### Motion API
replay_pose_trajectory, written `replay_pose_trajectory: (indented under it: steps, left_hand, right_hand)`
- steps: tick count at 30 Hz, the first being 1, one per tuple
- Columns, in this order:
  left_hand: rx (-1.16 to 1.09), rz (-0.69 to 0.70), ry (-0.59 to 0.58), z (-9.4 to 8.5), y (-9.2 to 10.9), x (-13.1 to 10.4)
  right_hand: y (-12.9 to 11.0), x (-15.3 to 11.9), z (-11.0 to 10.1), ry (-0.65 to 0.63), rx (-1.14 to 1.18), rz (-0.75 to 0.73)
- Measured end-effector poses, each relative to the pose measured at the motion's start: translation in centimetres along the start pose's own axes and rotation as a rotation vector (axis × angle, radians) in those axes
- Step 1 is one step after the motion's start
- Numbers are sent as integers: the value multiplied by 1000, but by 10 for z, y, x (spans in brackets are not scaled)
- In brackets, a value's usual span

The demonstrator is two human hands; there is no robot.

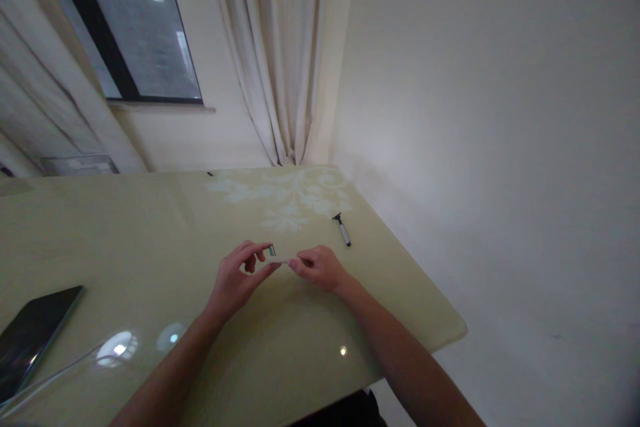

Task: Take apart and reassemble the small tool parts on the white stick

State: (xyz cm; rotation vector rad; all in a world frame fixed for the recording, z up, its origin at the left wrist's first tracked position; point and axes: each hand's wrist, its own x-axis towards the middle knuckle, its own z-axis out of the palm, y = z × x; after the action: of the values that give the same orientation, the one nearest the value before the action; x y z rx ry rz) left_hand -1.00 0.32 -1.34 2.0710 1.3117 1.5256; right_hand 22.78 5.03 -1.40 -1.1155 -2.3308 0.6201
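Observation:
My left hand point(240, 273) is above the near part of the table, its thumb and index finger closing on one end of a small, thin white piece point(278, 260). A short green and dark part point(272, 251) stands up at that end, with the index fingertip at its top and the thumb underneath. My right hand point(319, 268) grips the other end, fingers curled around it. Its exact kind is too small to make out. Beyond my right hand a razor point(344, 231) with a grey and black handle lies on the table, apart from both hands.
The glossy cream table point(150, 233) has a white floral pattern at its far right corner. A dark tablet point(37, 327) lies at the left, near a white cable point(60, 371). A small black object point(210, 174) rests by the far edge. A wall point(475, 147) borders the right side.

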Motion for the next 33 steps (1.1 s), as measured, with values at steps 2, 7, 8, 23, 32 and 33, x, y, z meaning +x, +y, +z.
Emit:
replay_pose_trajectory:
  steps: [2,7,8,23,32,33]
  left_hand:
    - [-1,0,-9,0,-1,-1]
    - [-16,-12,-14,-1,2,0]
    - [-19,-9,-10,-1,2,0]
    - [-22,14,-9,0,0,0]
    - [-18,4,-35,-1,2,0]
    - [-22,6,-29,-1,3,0]
  right_hand:
    - [0,0,0,4,-25,24]
    - [2,-1,-4,39,-48,65]
    - [2,-1,-3,33,-25,36]
    - [1,-2,0,63,-64,-12]
    - [2,-2,0,90,-31,-30]
    - [3,-2,0,98,-47,-21]
